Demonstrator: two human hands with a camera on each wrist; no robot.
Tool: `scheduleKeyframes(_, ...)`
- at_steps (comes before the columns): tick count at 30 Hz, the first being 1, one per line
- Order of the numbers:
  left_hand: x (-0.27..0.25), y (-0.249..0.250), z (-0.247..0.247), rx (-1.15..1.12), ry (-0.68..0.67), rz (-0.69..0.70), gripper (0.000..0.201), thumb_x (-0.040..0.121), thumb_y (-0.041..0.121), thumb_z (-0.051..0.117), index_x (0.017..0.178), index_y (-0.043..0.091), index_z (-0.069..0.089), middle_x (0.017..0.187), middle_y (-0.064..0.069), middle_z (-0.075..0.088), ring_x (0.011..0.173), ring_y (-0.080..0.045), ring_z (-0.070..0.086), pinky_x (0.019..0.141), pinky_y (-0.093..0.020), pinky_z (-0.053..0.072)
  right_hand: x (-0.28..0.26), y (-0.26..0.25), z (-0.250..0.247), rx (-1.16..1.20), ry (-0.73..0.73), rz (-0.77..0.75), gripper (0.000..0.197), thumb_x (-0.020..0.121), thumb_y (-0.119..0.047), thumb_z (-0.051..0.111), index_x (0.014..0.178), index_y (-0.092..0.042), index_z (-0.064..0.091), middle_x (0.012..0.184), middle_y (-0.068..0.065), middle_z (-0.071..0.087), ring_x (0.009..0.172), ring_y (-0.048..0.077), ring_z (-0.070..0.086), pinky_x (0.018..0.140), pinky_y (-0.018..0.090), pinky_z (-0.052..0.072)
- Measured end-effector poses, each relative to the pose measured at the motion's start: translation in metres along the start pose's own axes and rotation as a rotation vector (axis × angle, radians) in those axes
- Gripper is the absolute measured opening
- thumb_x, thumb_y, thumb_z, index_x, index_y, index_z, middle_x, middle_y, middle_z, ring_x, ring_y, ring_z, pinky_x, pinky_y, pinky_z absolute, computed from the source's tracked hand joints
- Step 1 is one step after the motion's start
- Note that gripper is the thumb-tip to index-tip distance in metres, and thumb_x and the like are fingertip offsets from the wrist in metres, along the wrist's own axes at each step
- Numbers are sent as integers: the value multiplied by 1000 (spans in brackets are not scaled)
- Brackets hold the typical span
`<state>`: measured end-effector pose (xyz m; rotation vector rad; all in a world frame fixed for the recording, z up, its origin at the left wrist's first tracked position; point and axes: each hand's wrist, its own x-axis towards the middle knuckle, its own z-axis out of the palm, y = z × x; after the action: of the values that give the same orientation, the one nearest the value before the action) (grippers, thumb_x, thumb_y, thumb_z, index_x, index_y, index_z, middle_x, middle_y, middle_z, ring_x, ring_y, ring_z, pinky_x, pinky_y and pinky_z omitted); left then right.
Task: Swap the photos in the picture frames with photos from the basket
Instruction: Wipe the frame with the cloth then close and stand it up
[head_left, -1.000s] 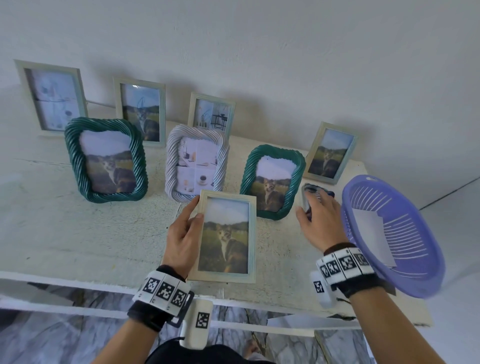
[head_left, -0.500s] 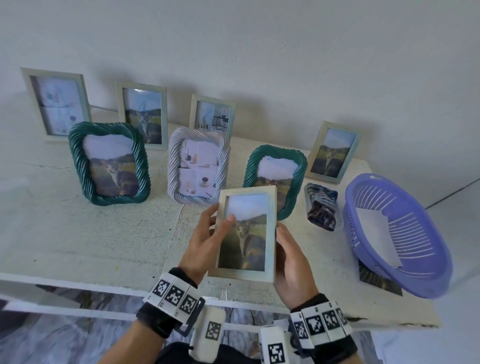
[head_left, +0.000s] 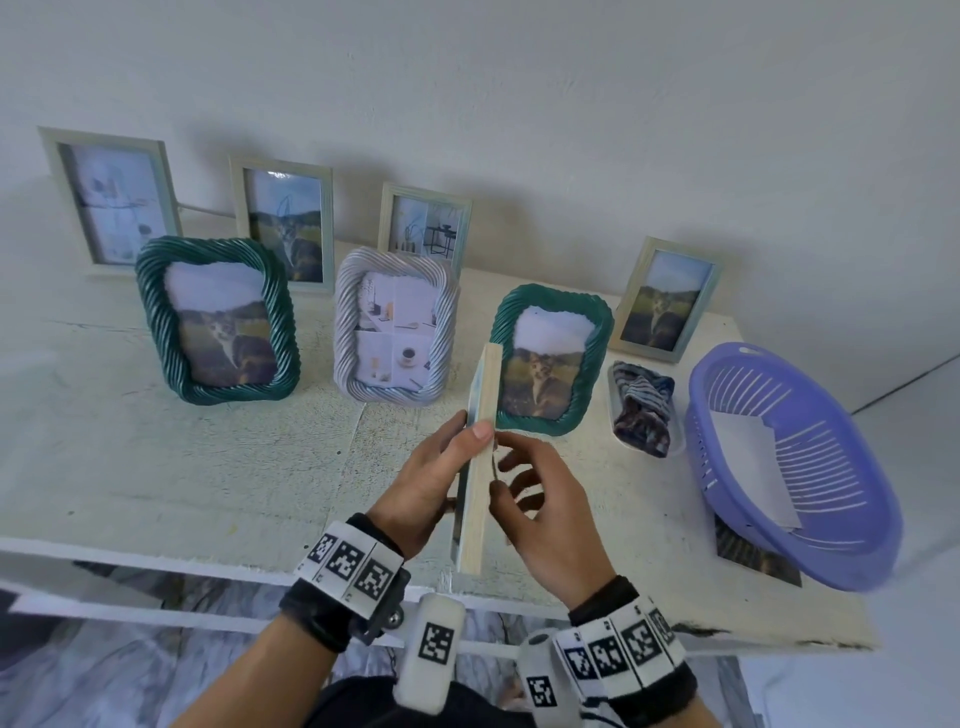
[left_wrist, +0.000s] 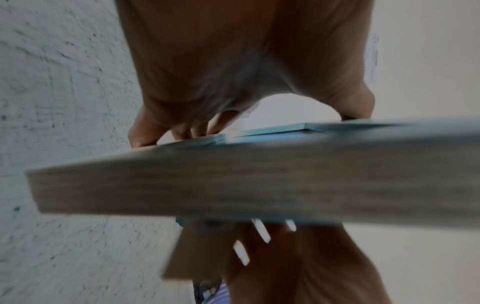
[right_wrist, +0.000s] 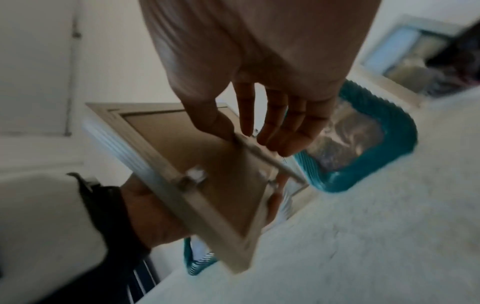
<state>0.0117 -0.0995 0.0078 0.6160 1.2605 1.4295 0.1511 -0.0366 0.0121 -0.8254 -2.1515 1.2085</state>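
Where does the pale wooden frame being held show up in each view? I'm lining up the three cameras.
Head: the pale wooden frame is edge-on at centre, between both hands.
Left wrist: its blurred edge crosses the middle.
Right wrist: its brown back sits centre-left, right hand fingers on it.
Shared landmark: the teal rope frame just behind; not clear in left wrist.

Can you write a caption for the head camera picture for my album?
Left hand holds a pale wooden frame edge-on while right hand works at its back.
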Motion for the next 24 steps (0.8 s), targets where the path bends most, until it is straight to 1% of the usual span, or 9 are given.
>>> scheduleKeyframes(3, 0, 3, -6, 42, 31, -36, 78, 61, 74, 61, 121, 23, 60, 112, 7, 70, 111, -10, 63, 86, -39, 52, 4, 5, -15, -331, 77, -176, 25, 85, -34, 56, 107, -24, 65, 88, -8, 56, 74, 7, 53, 62, 21, 45)
scheduleKeyframes(7, 0, 7, -4, 88, 36, 23, 74, 62, 69, 63, 124, 28, 58, 94, 20, 71, 90, 5, 65, 69, -22, 51, 4, 0, -22, -747, 151, -185, 6, 88, -30, 65, 93, -28, 69, 61, -9, 61, 51, 9, 53, 45, 24, 39)
scheduleKeyframes(9, 0, 9, 0, 121, 55, 43, 70, 63, 69, 70, 122, 34, 56, 102, 17, 70, 95, 3, 66, 73, -21, 54, 1, -4, -19, -514, 100, -99, 14, 95, -23, 59, 102, -27, 69, 61, -6, 66, 45, 10, 58, 44, 28, 46)
scheduleKeyframes(11, -2, 6, -1, 174, 86, 79, 91, 56, 79, 70, 133, 35, 48, 125, 8, 63, 112, -7, 62, 91, -34, 53, 2, -12, -18, -4, 49, 165, 19, 99, -19, 52, 101, -21, 71, 71, -1, 71, 54, 17, 66, 48, 34, 54)
scheduleKeyframes(13, -5, 6, -6, 202, 134, 89, 101, 60, 85, 61, 143, 33, 38, 135, 4, 56, 120, -12, 57, 100, -46, 49, 4, -9, -20, 373, 58, 430, 30, 99, -32, 51, 96, -12, 73, 85, 14, 72, 74, 28, 70, 64, 42, 58)
scheduleKeyframes(15, -7, 11, -10, 153, 172, 72, 80, 74, 85, 45, 135, 33, 49, 125, 3, 64, 114, -15, 61, 97, -51, 50, 6, -3, -25, 610, 97, 555, 51, 89, -55, 57, 101, -8, 73, 101, 31, 64, 88, 33, 64, 87, 53, 50)
scheduleKeyframes(17, -7, 20, -14, 45, 160, -35, 71, 80, 78, 35, 124, 27, 59, 111, -5, 72, 107, -24, 66, 91, -51, 52, 7, 0, -30, 694, 118, 582, 58, 80, -64, 61, 100, -11, 74, 95, 28, 64, 86, 31, 63, 85, 48, 48)
scheduleKeyframes(21, -2, 38, -19, -18, -2, -248, 82, 84, 78, 21, 123, 20, 63, 112, -17, 70, 105, -35, 67, 84, -53, 54, 8, 2, -43, 786, -18, 640, 59, 86, -60, 50, 84, -3, 66, 67, 16, 64, 57, 25, 64, 57, 32, 52)
scheduleKeyframes(24, 2, 48, -17, 45, -68, -302, 75, 87, 76, 19, 126, 28, 60, 114, -12, 71, 104, -33, 68, 77, -53, 56, 10, 0, -50, 710, -59, 600, 63, 86, -59, 48, 90, -1, 73, 83, 31, 64, 74, 36, 64, 74, 43, 55)
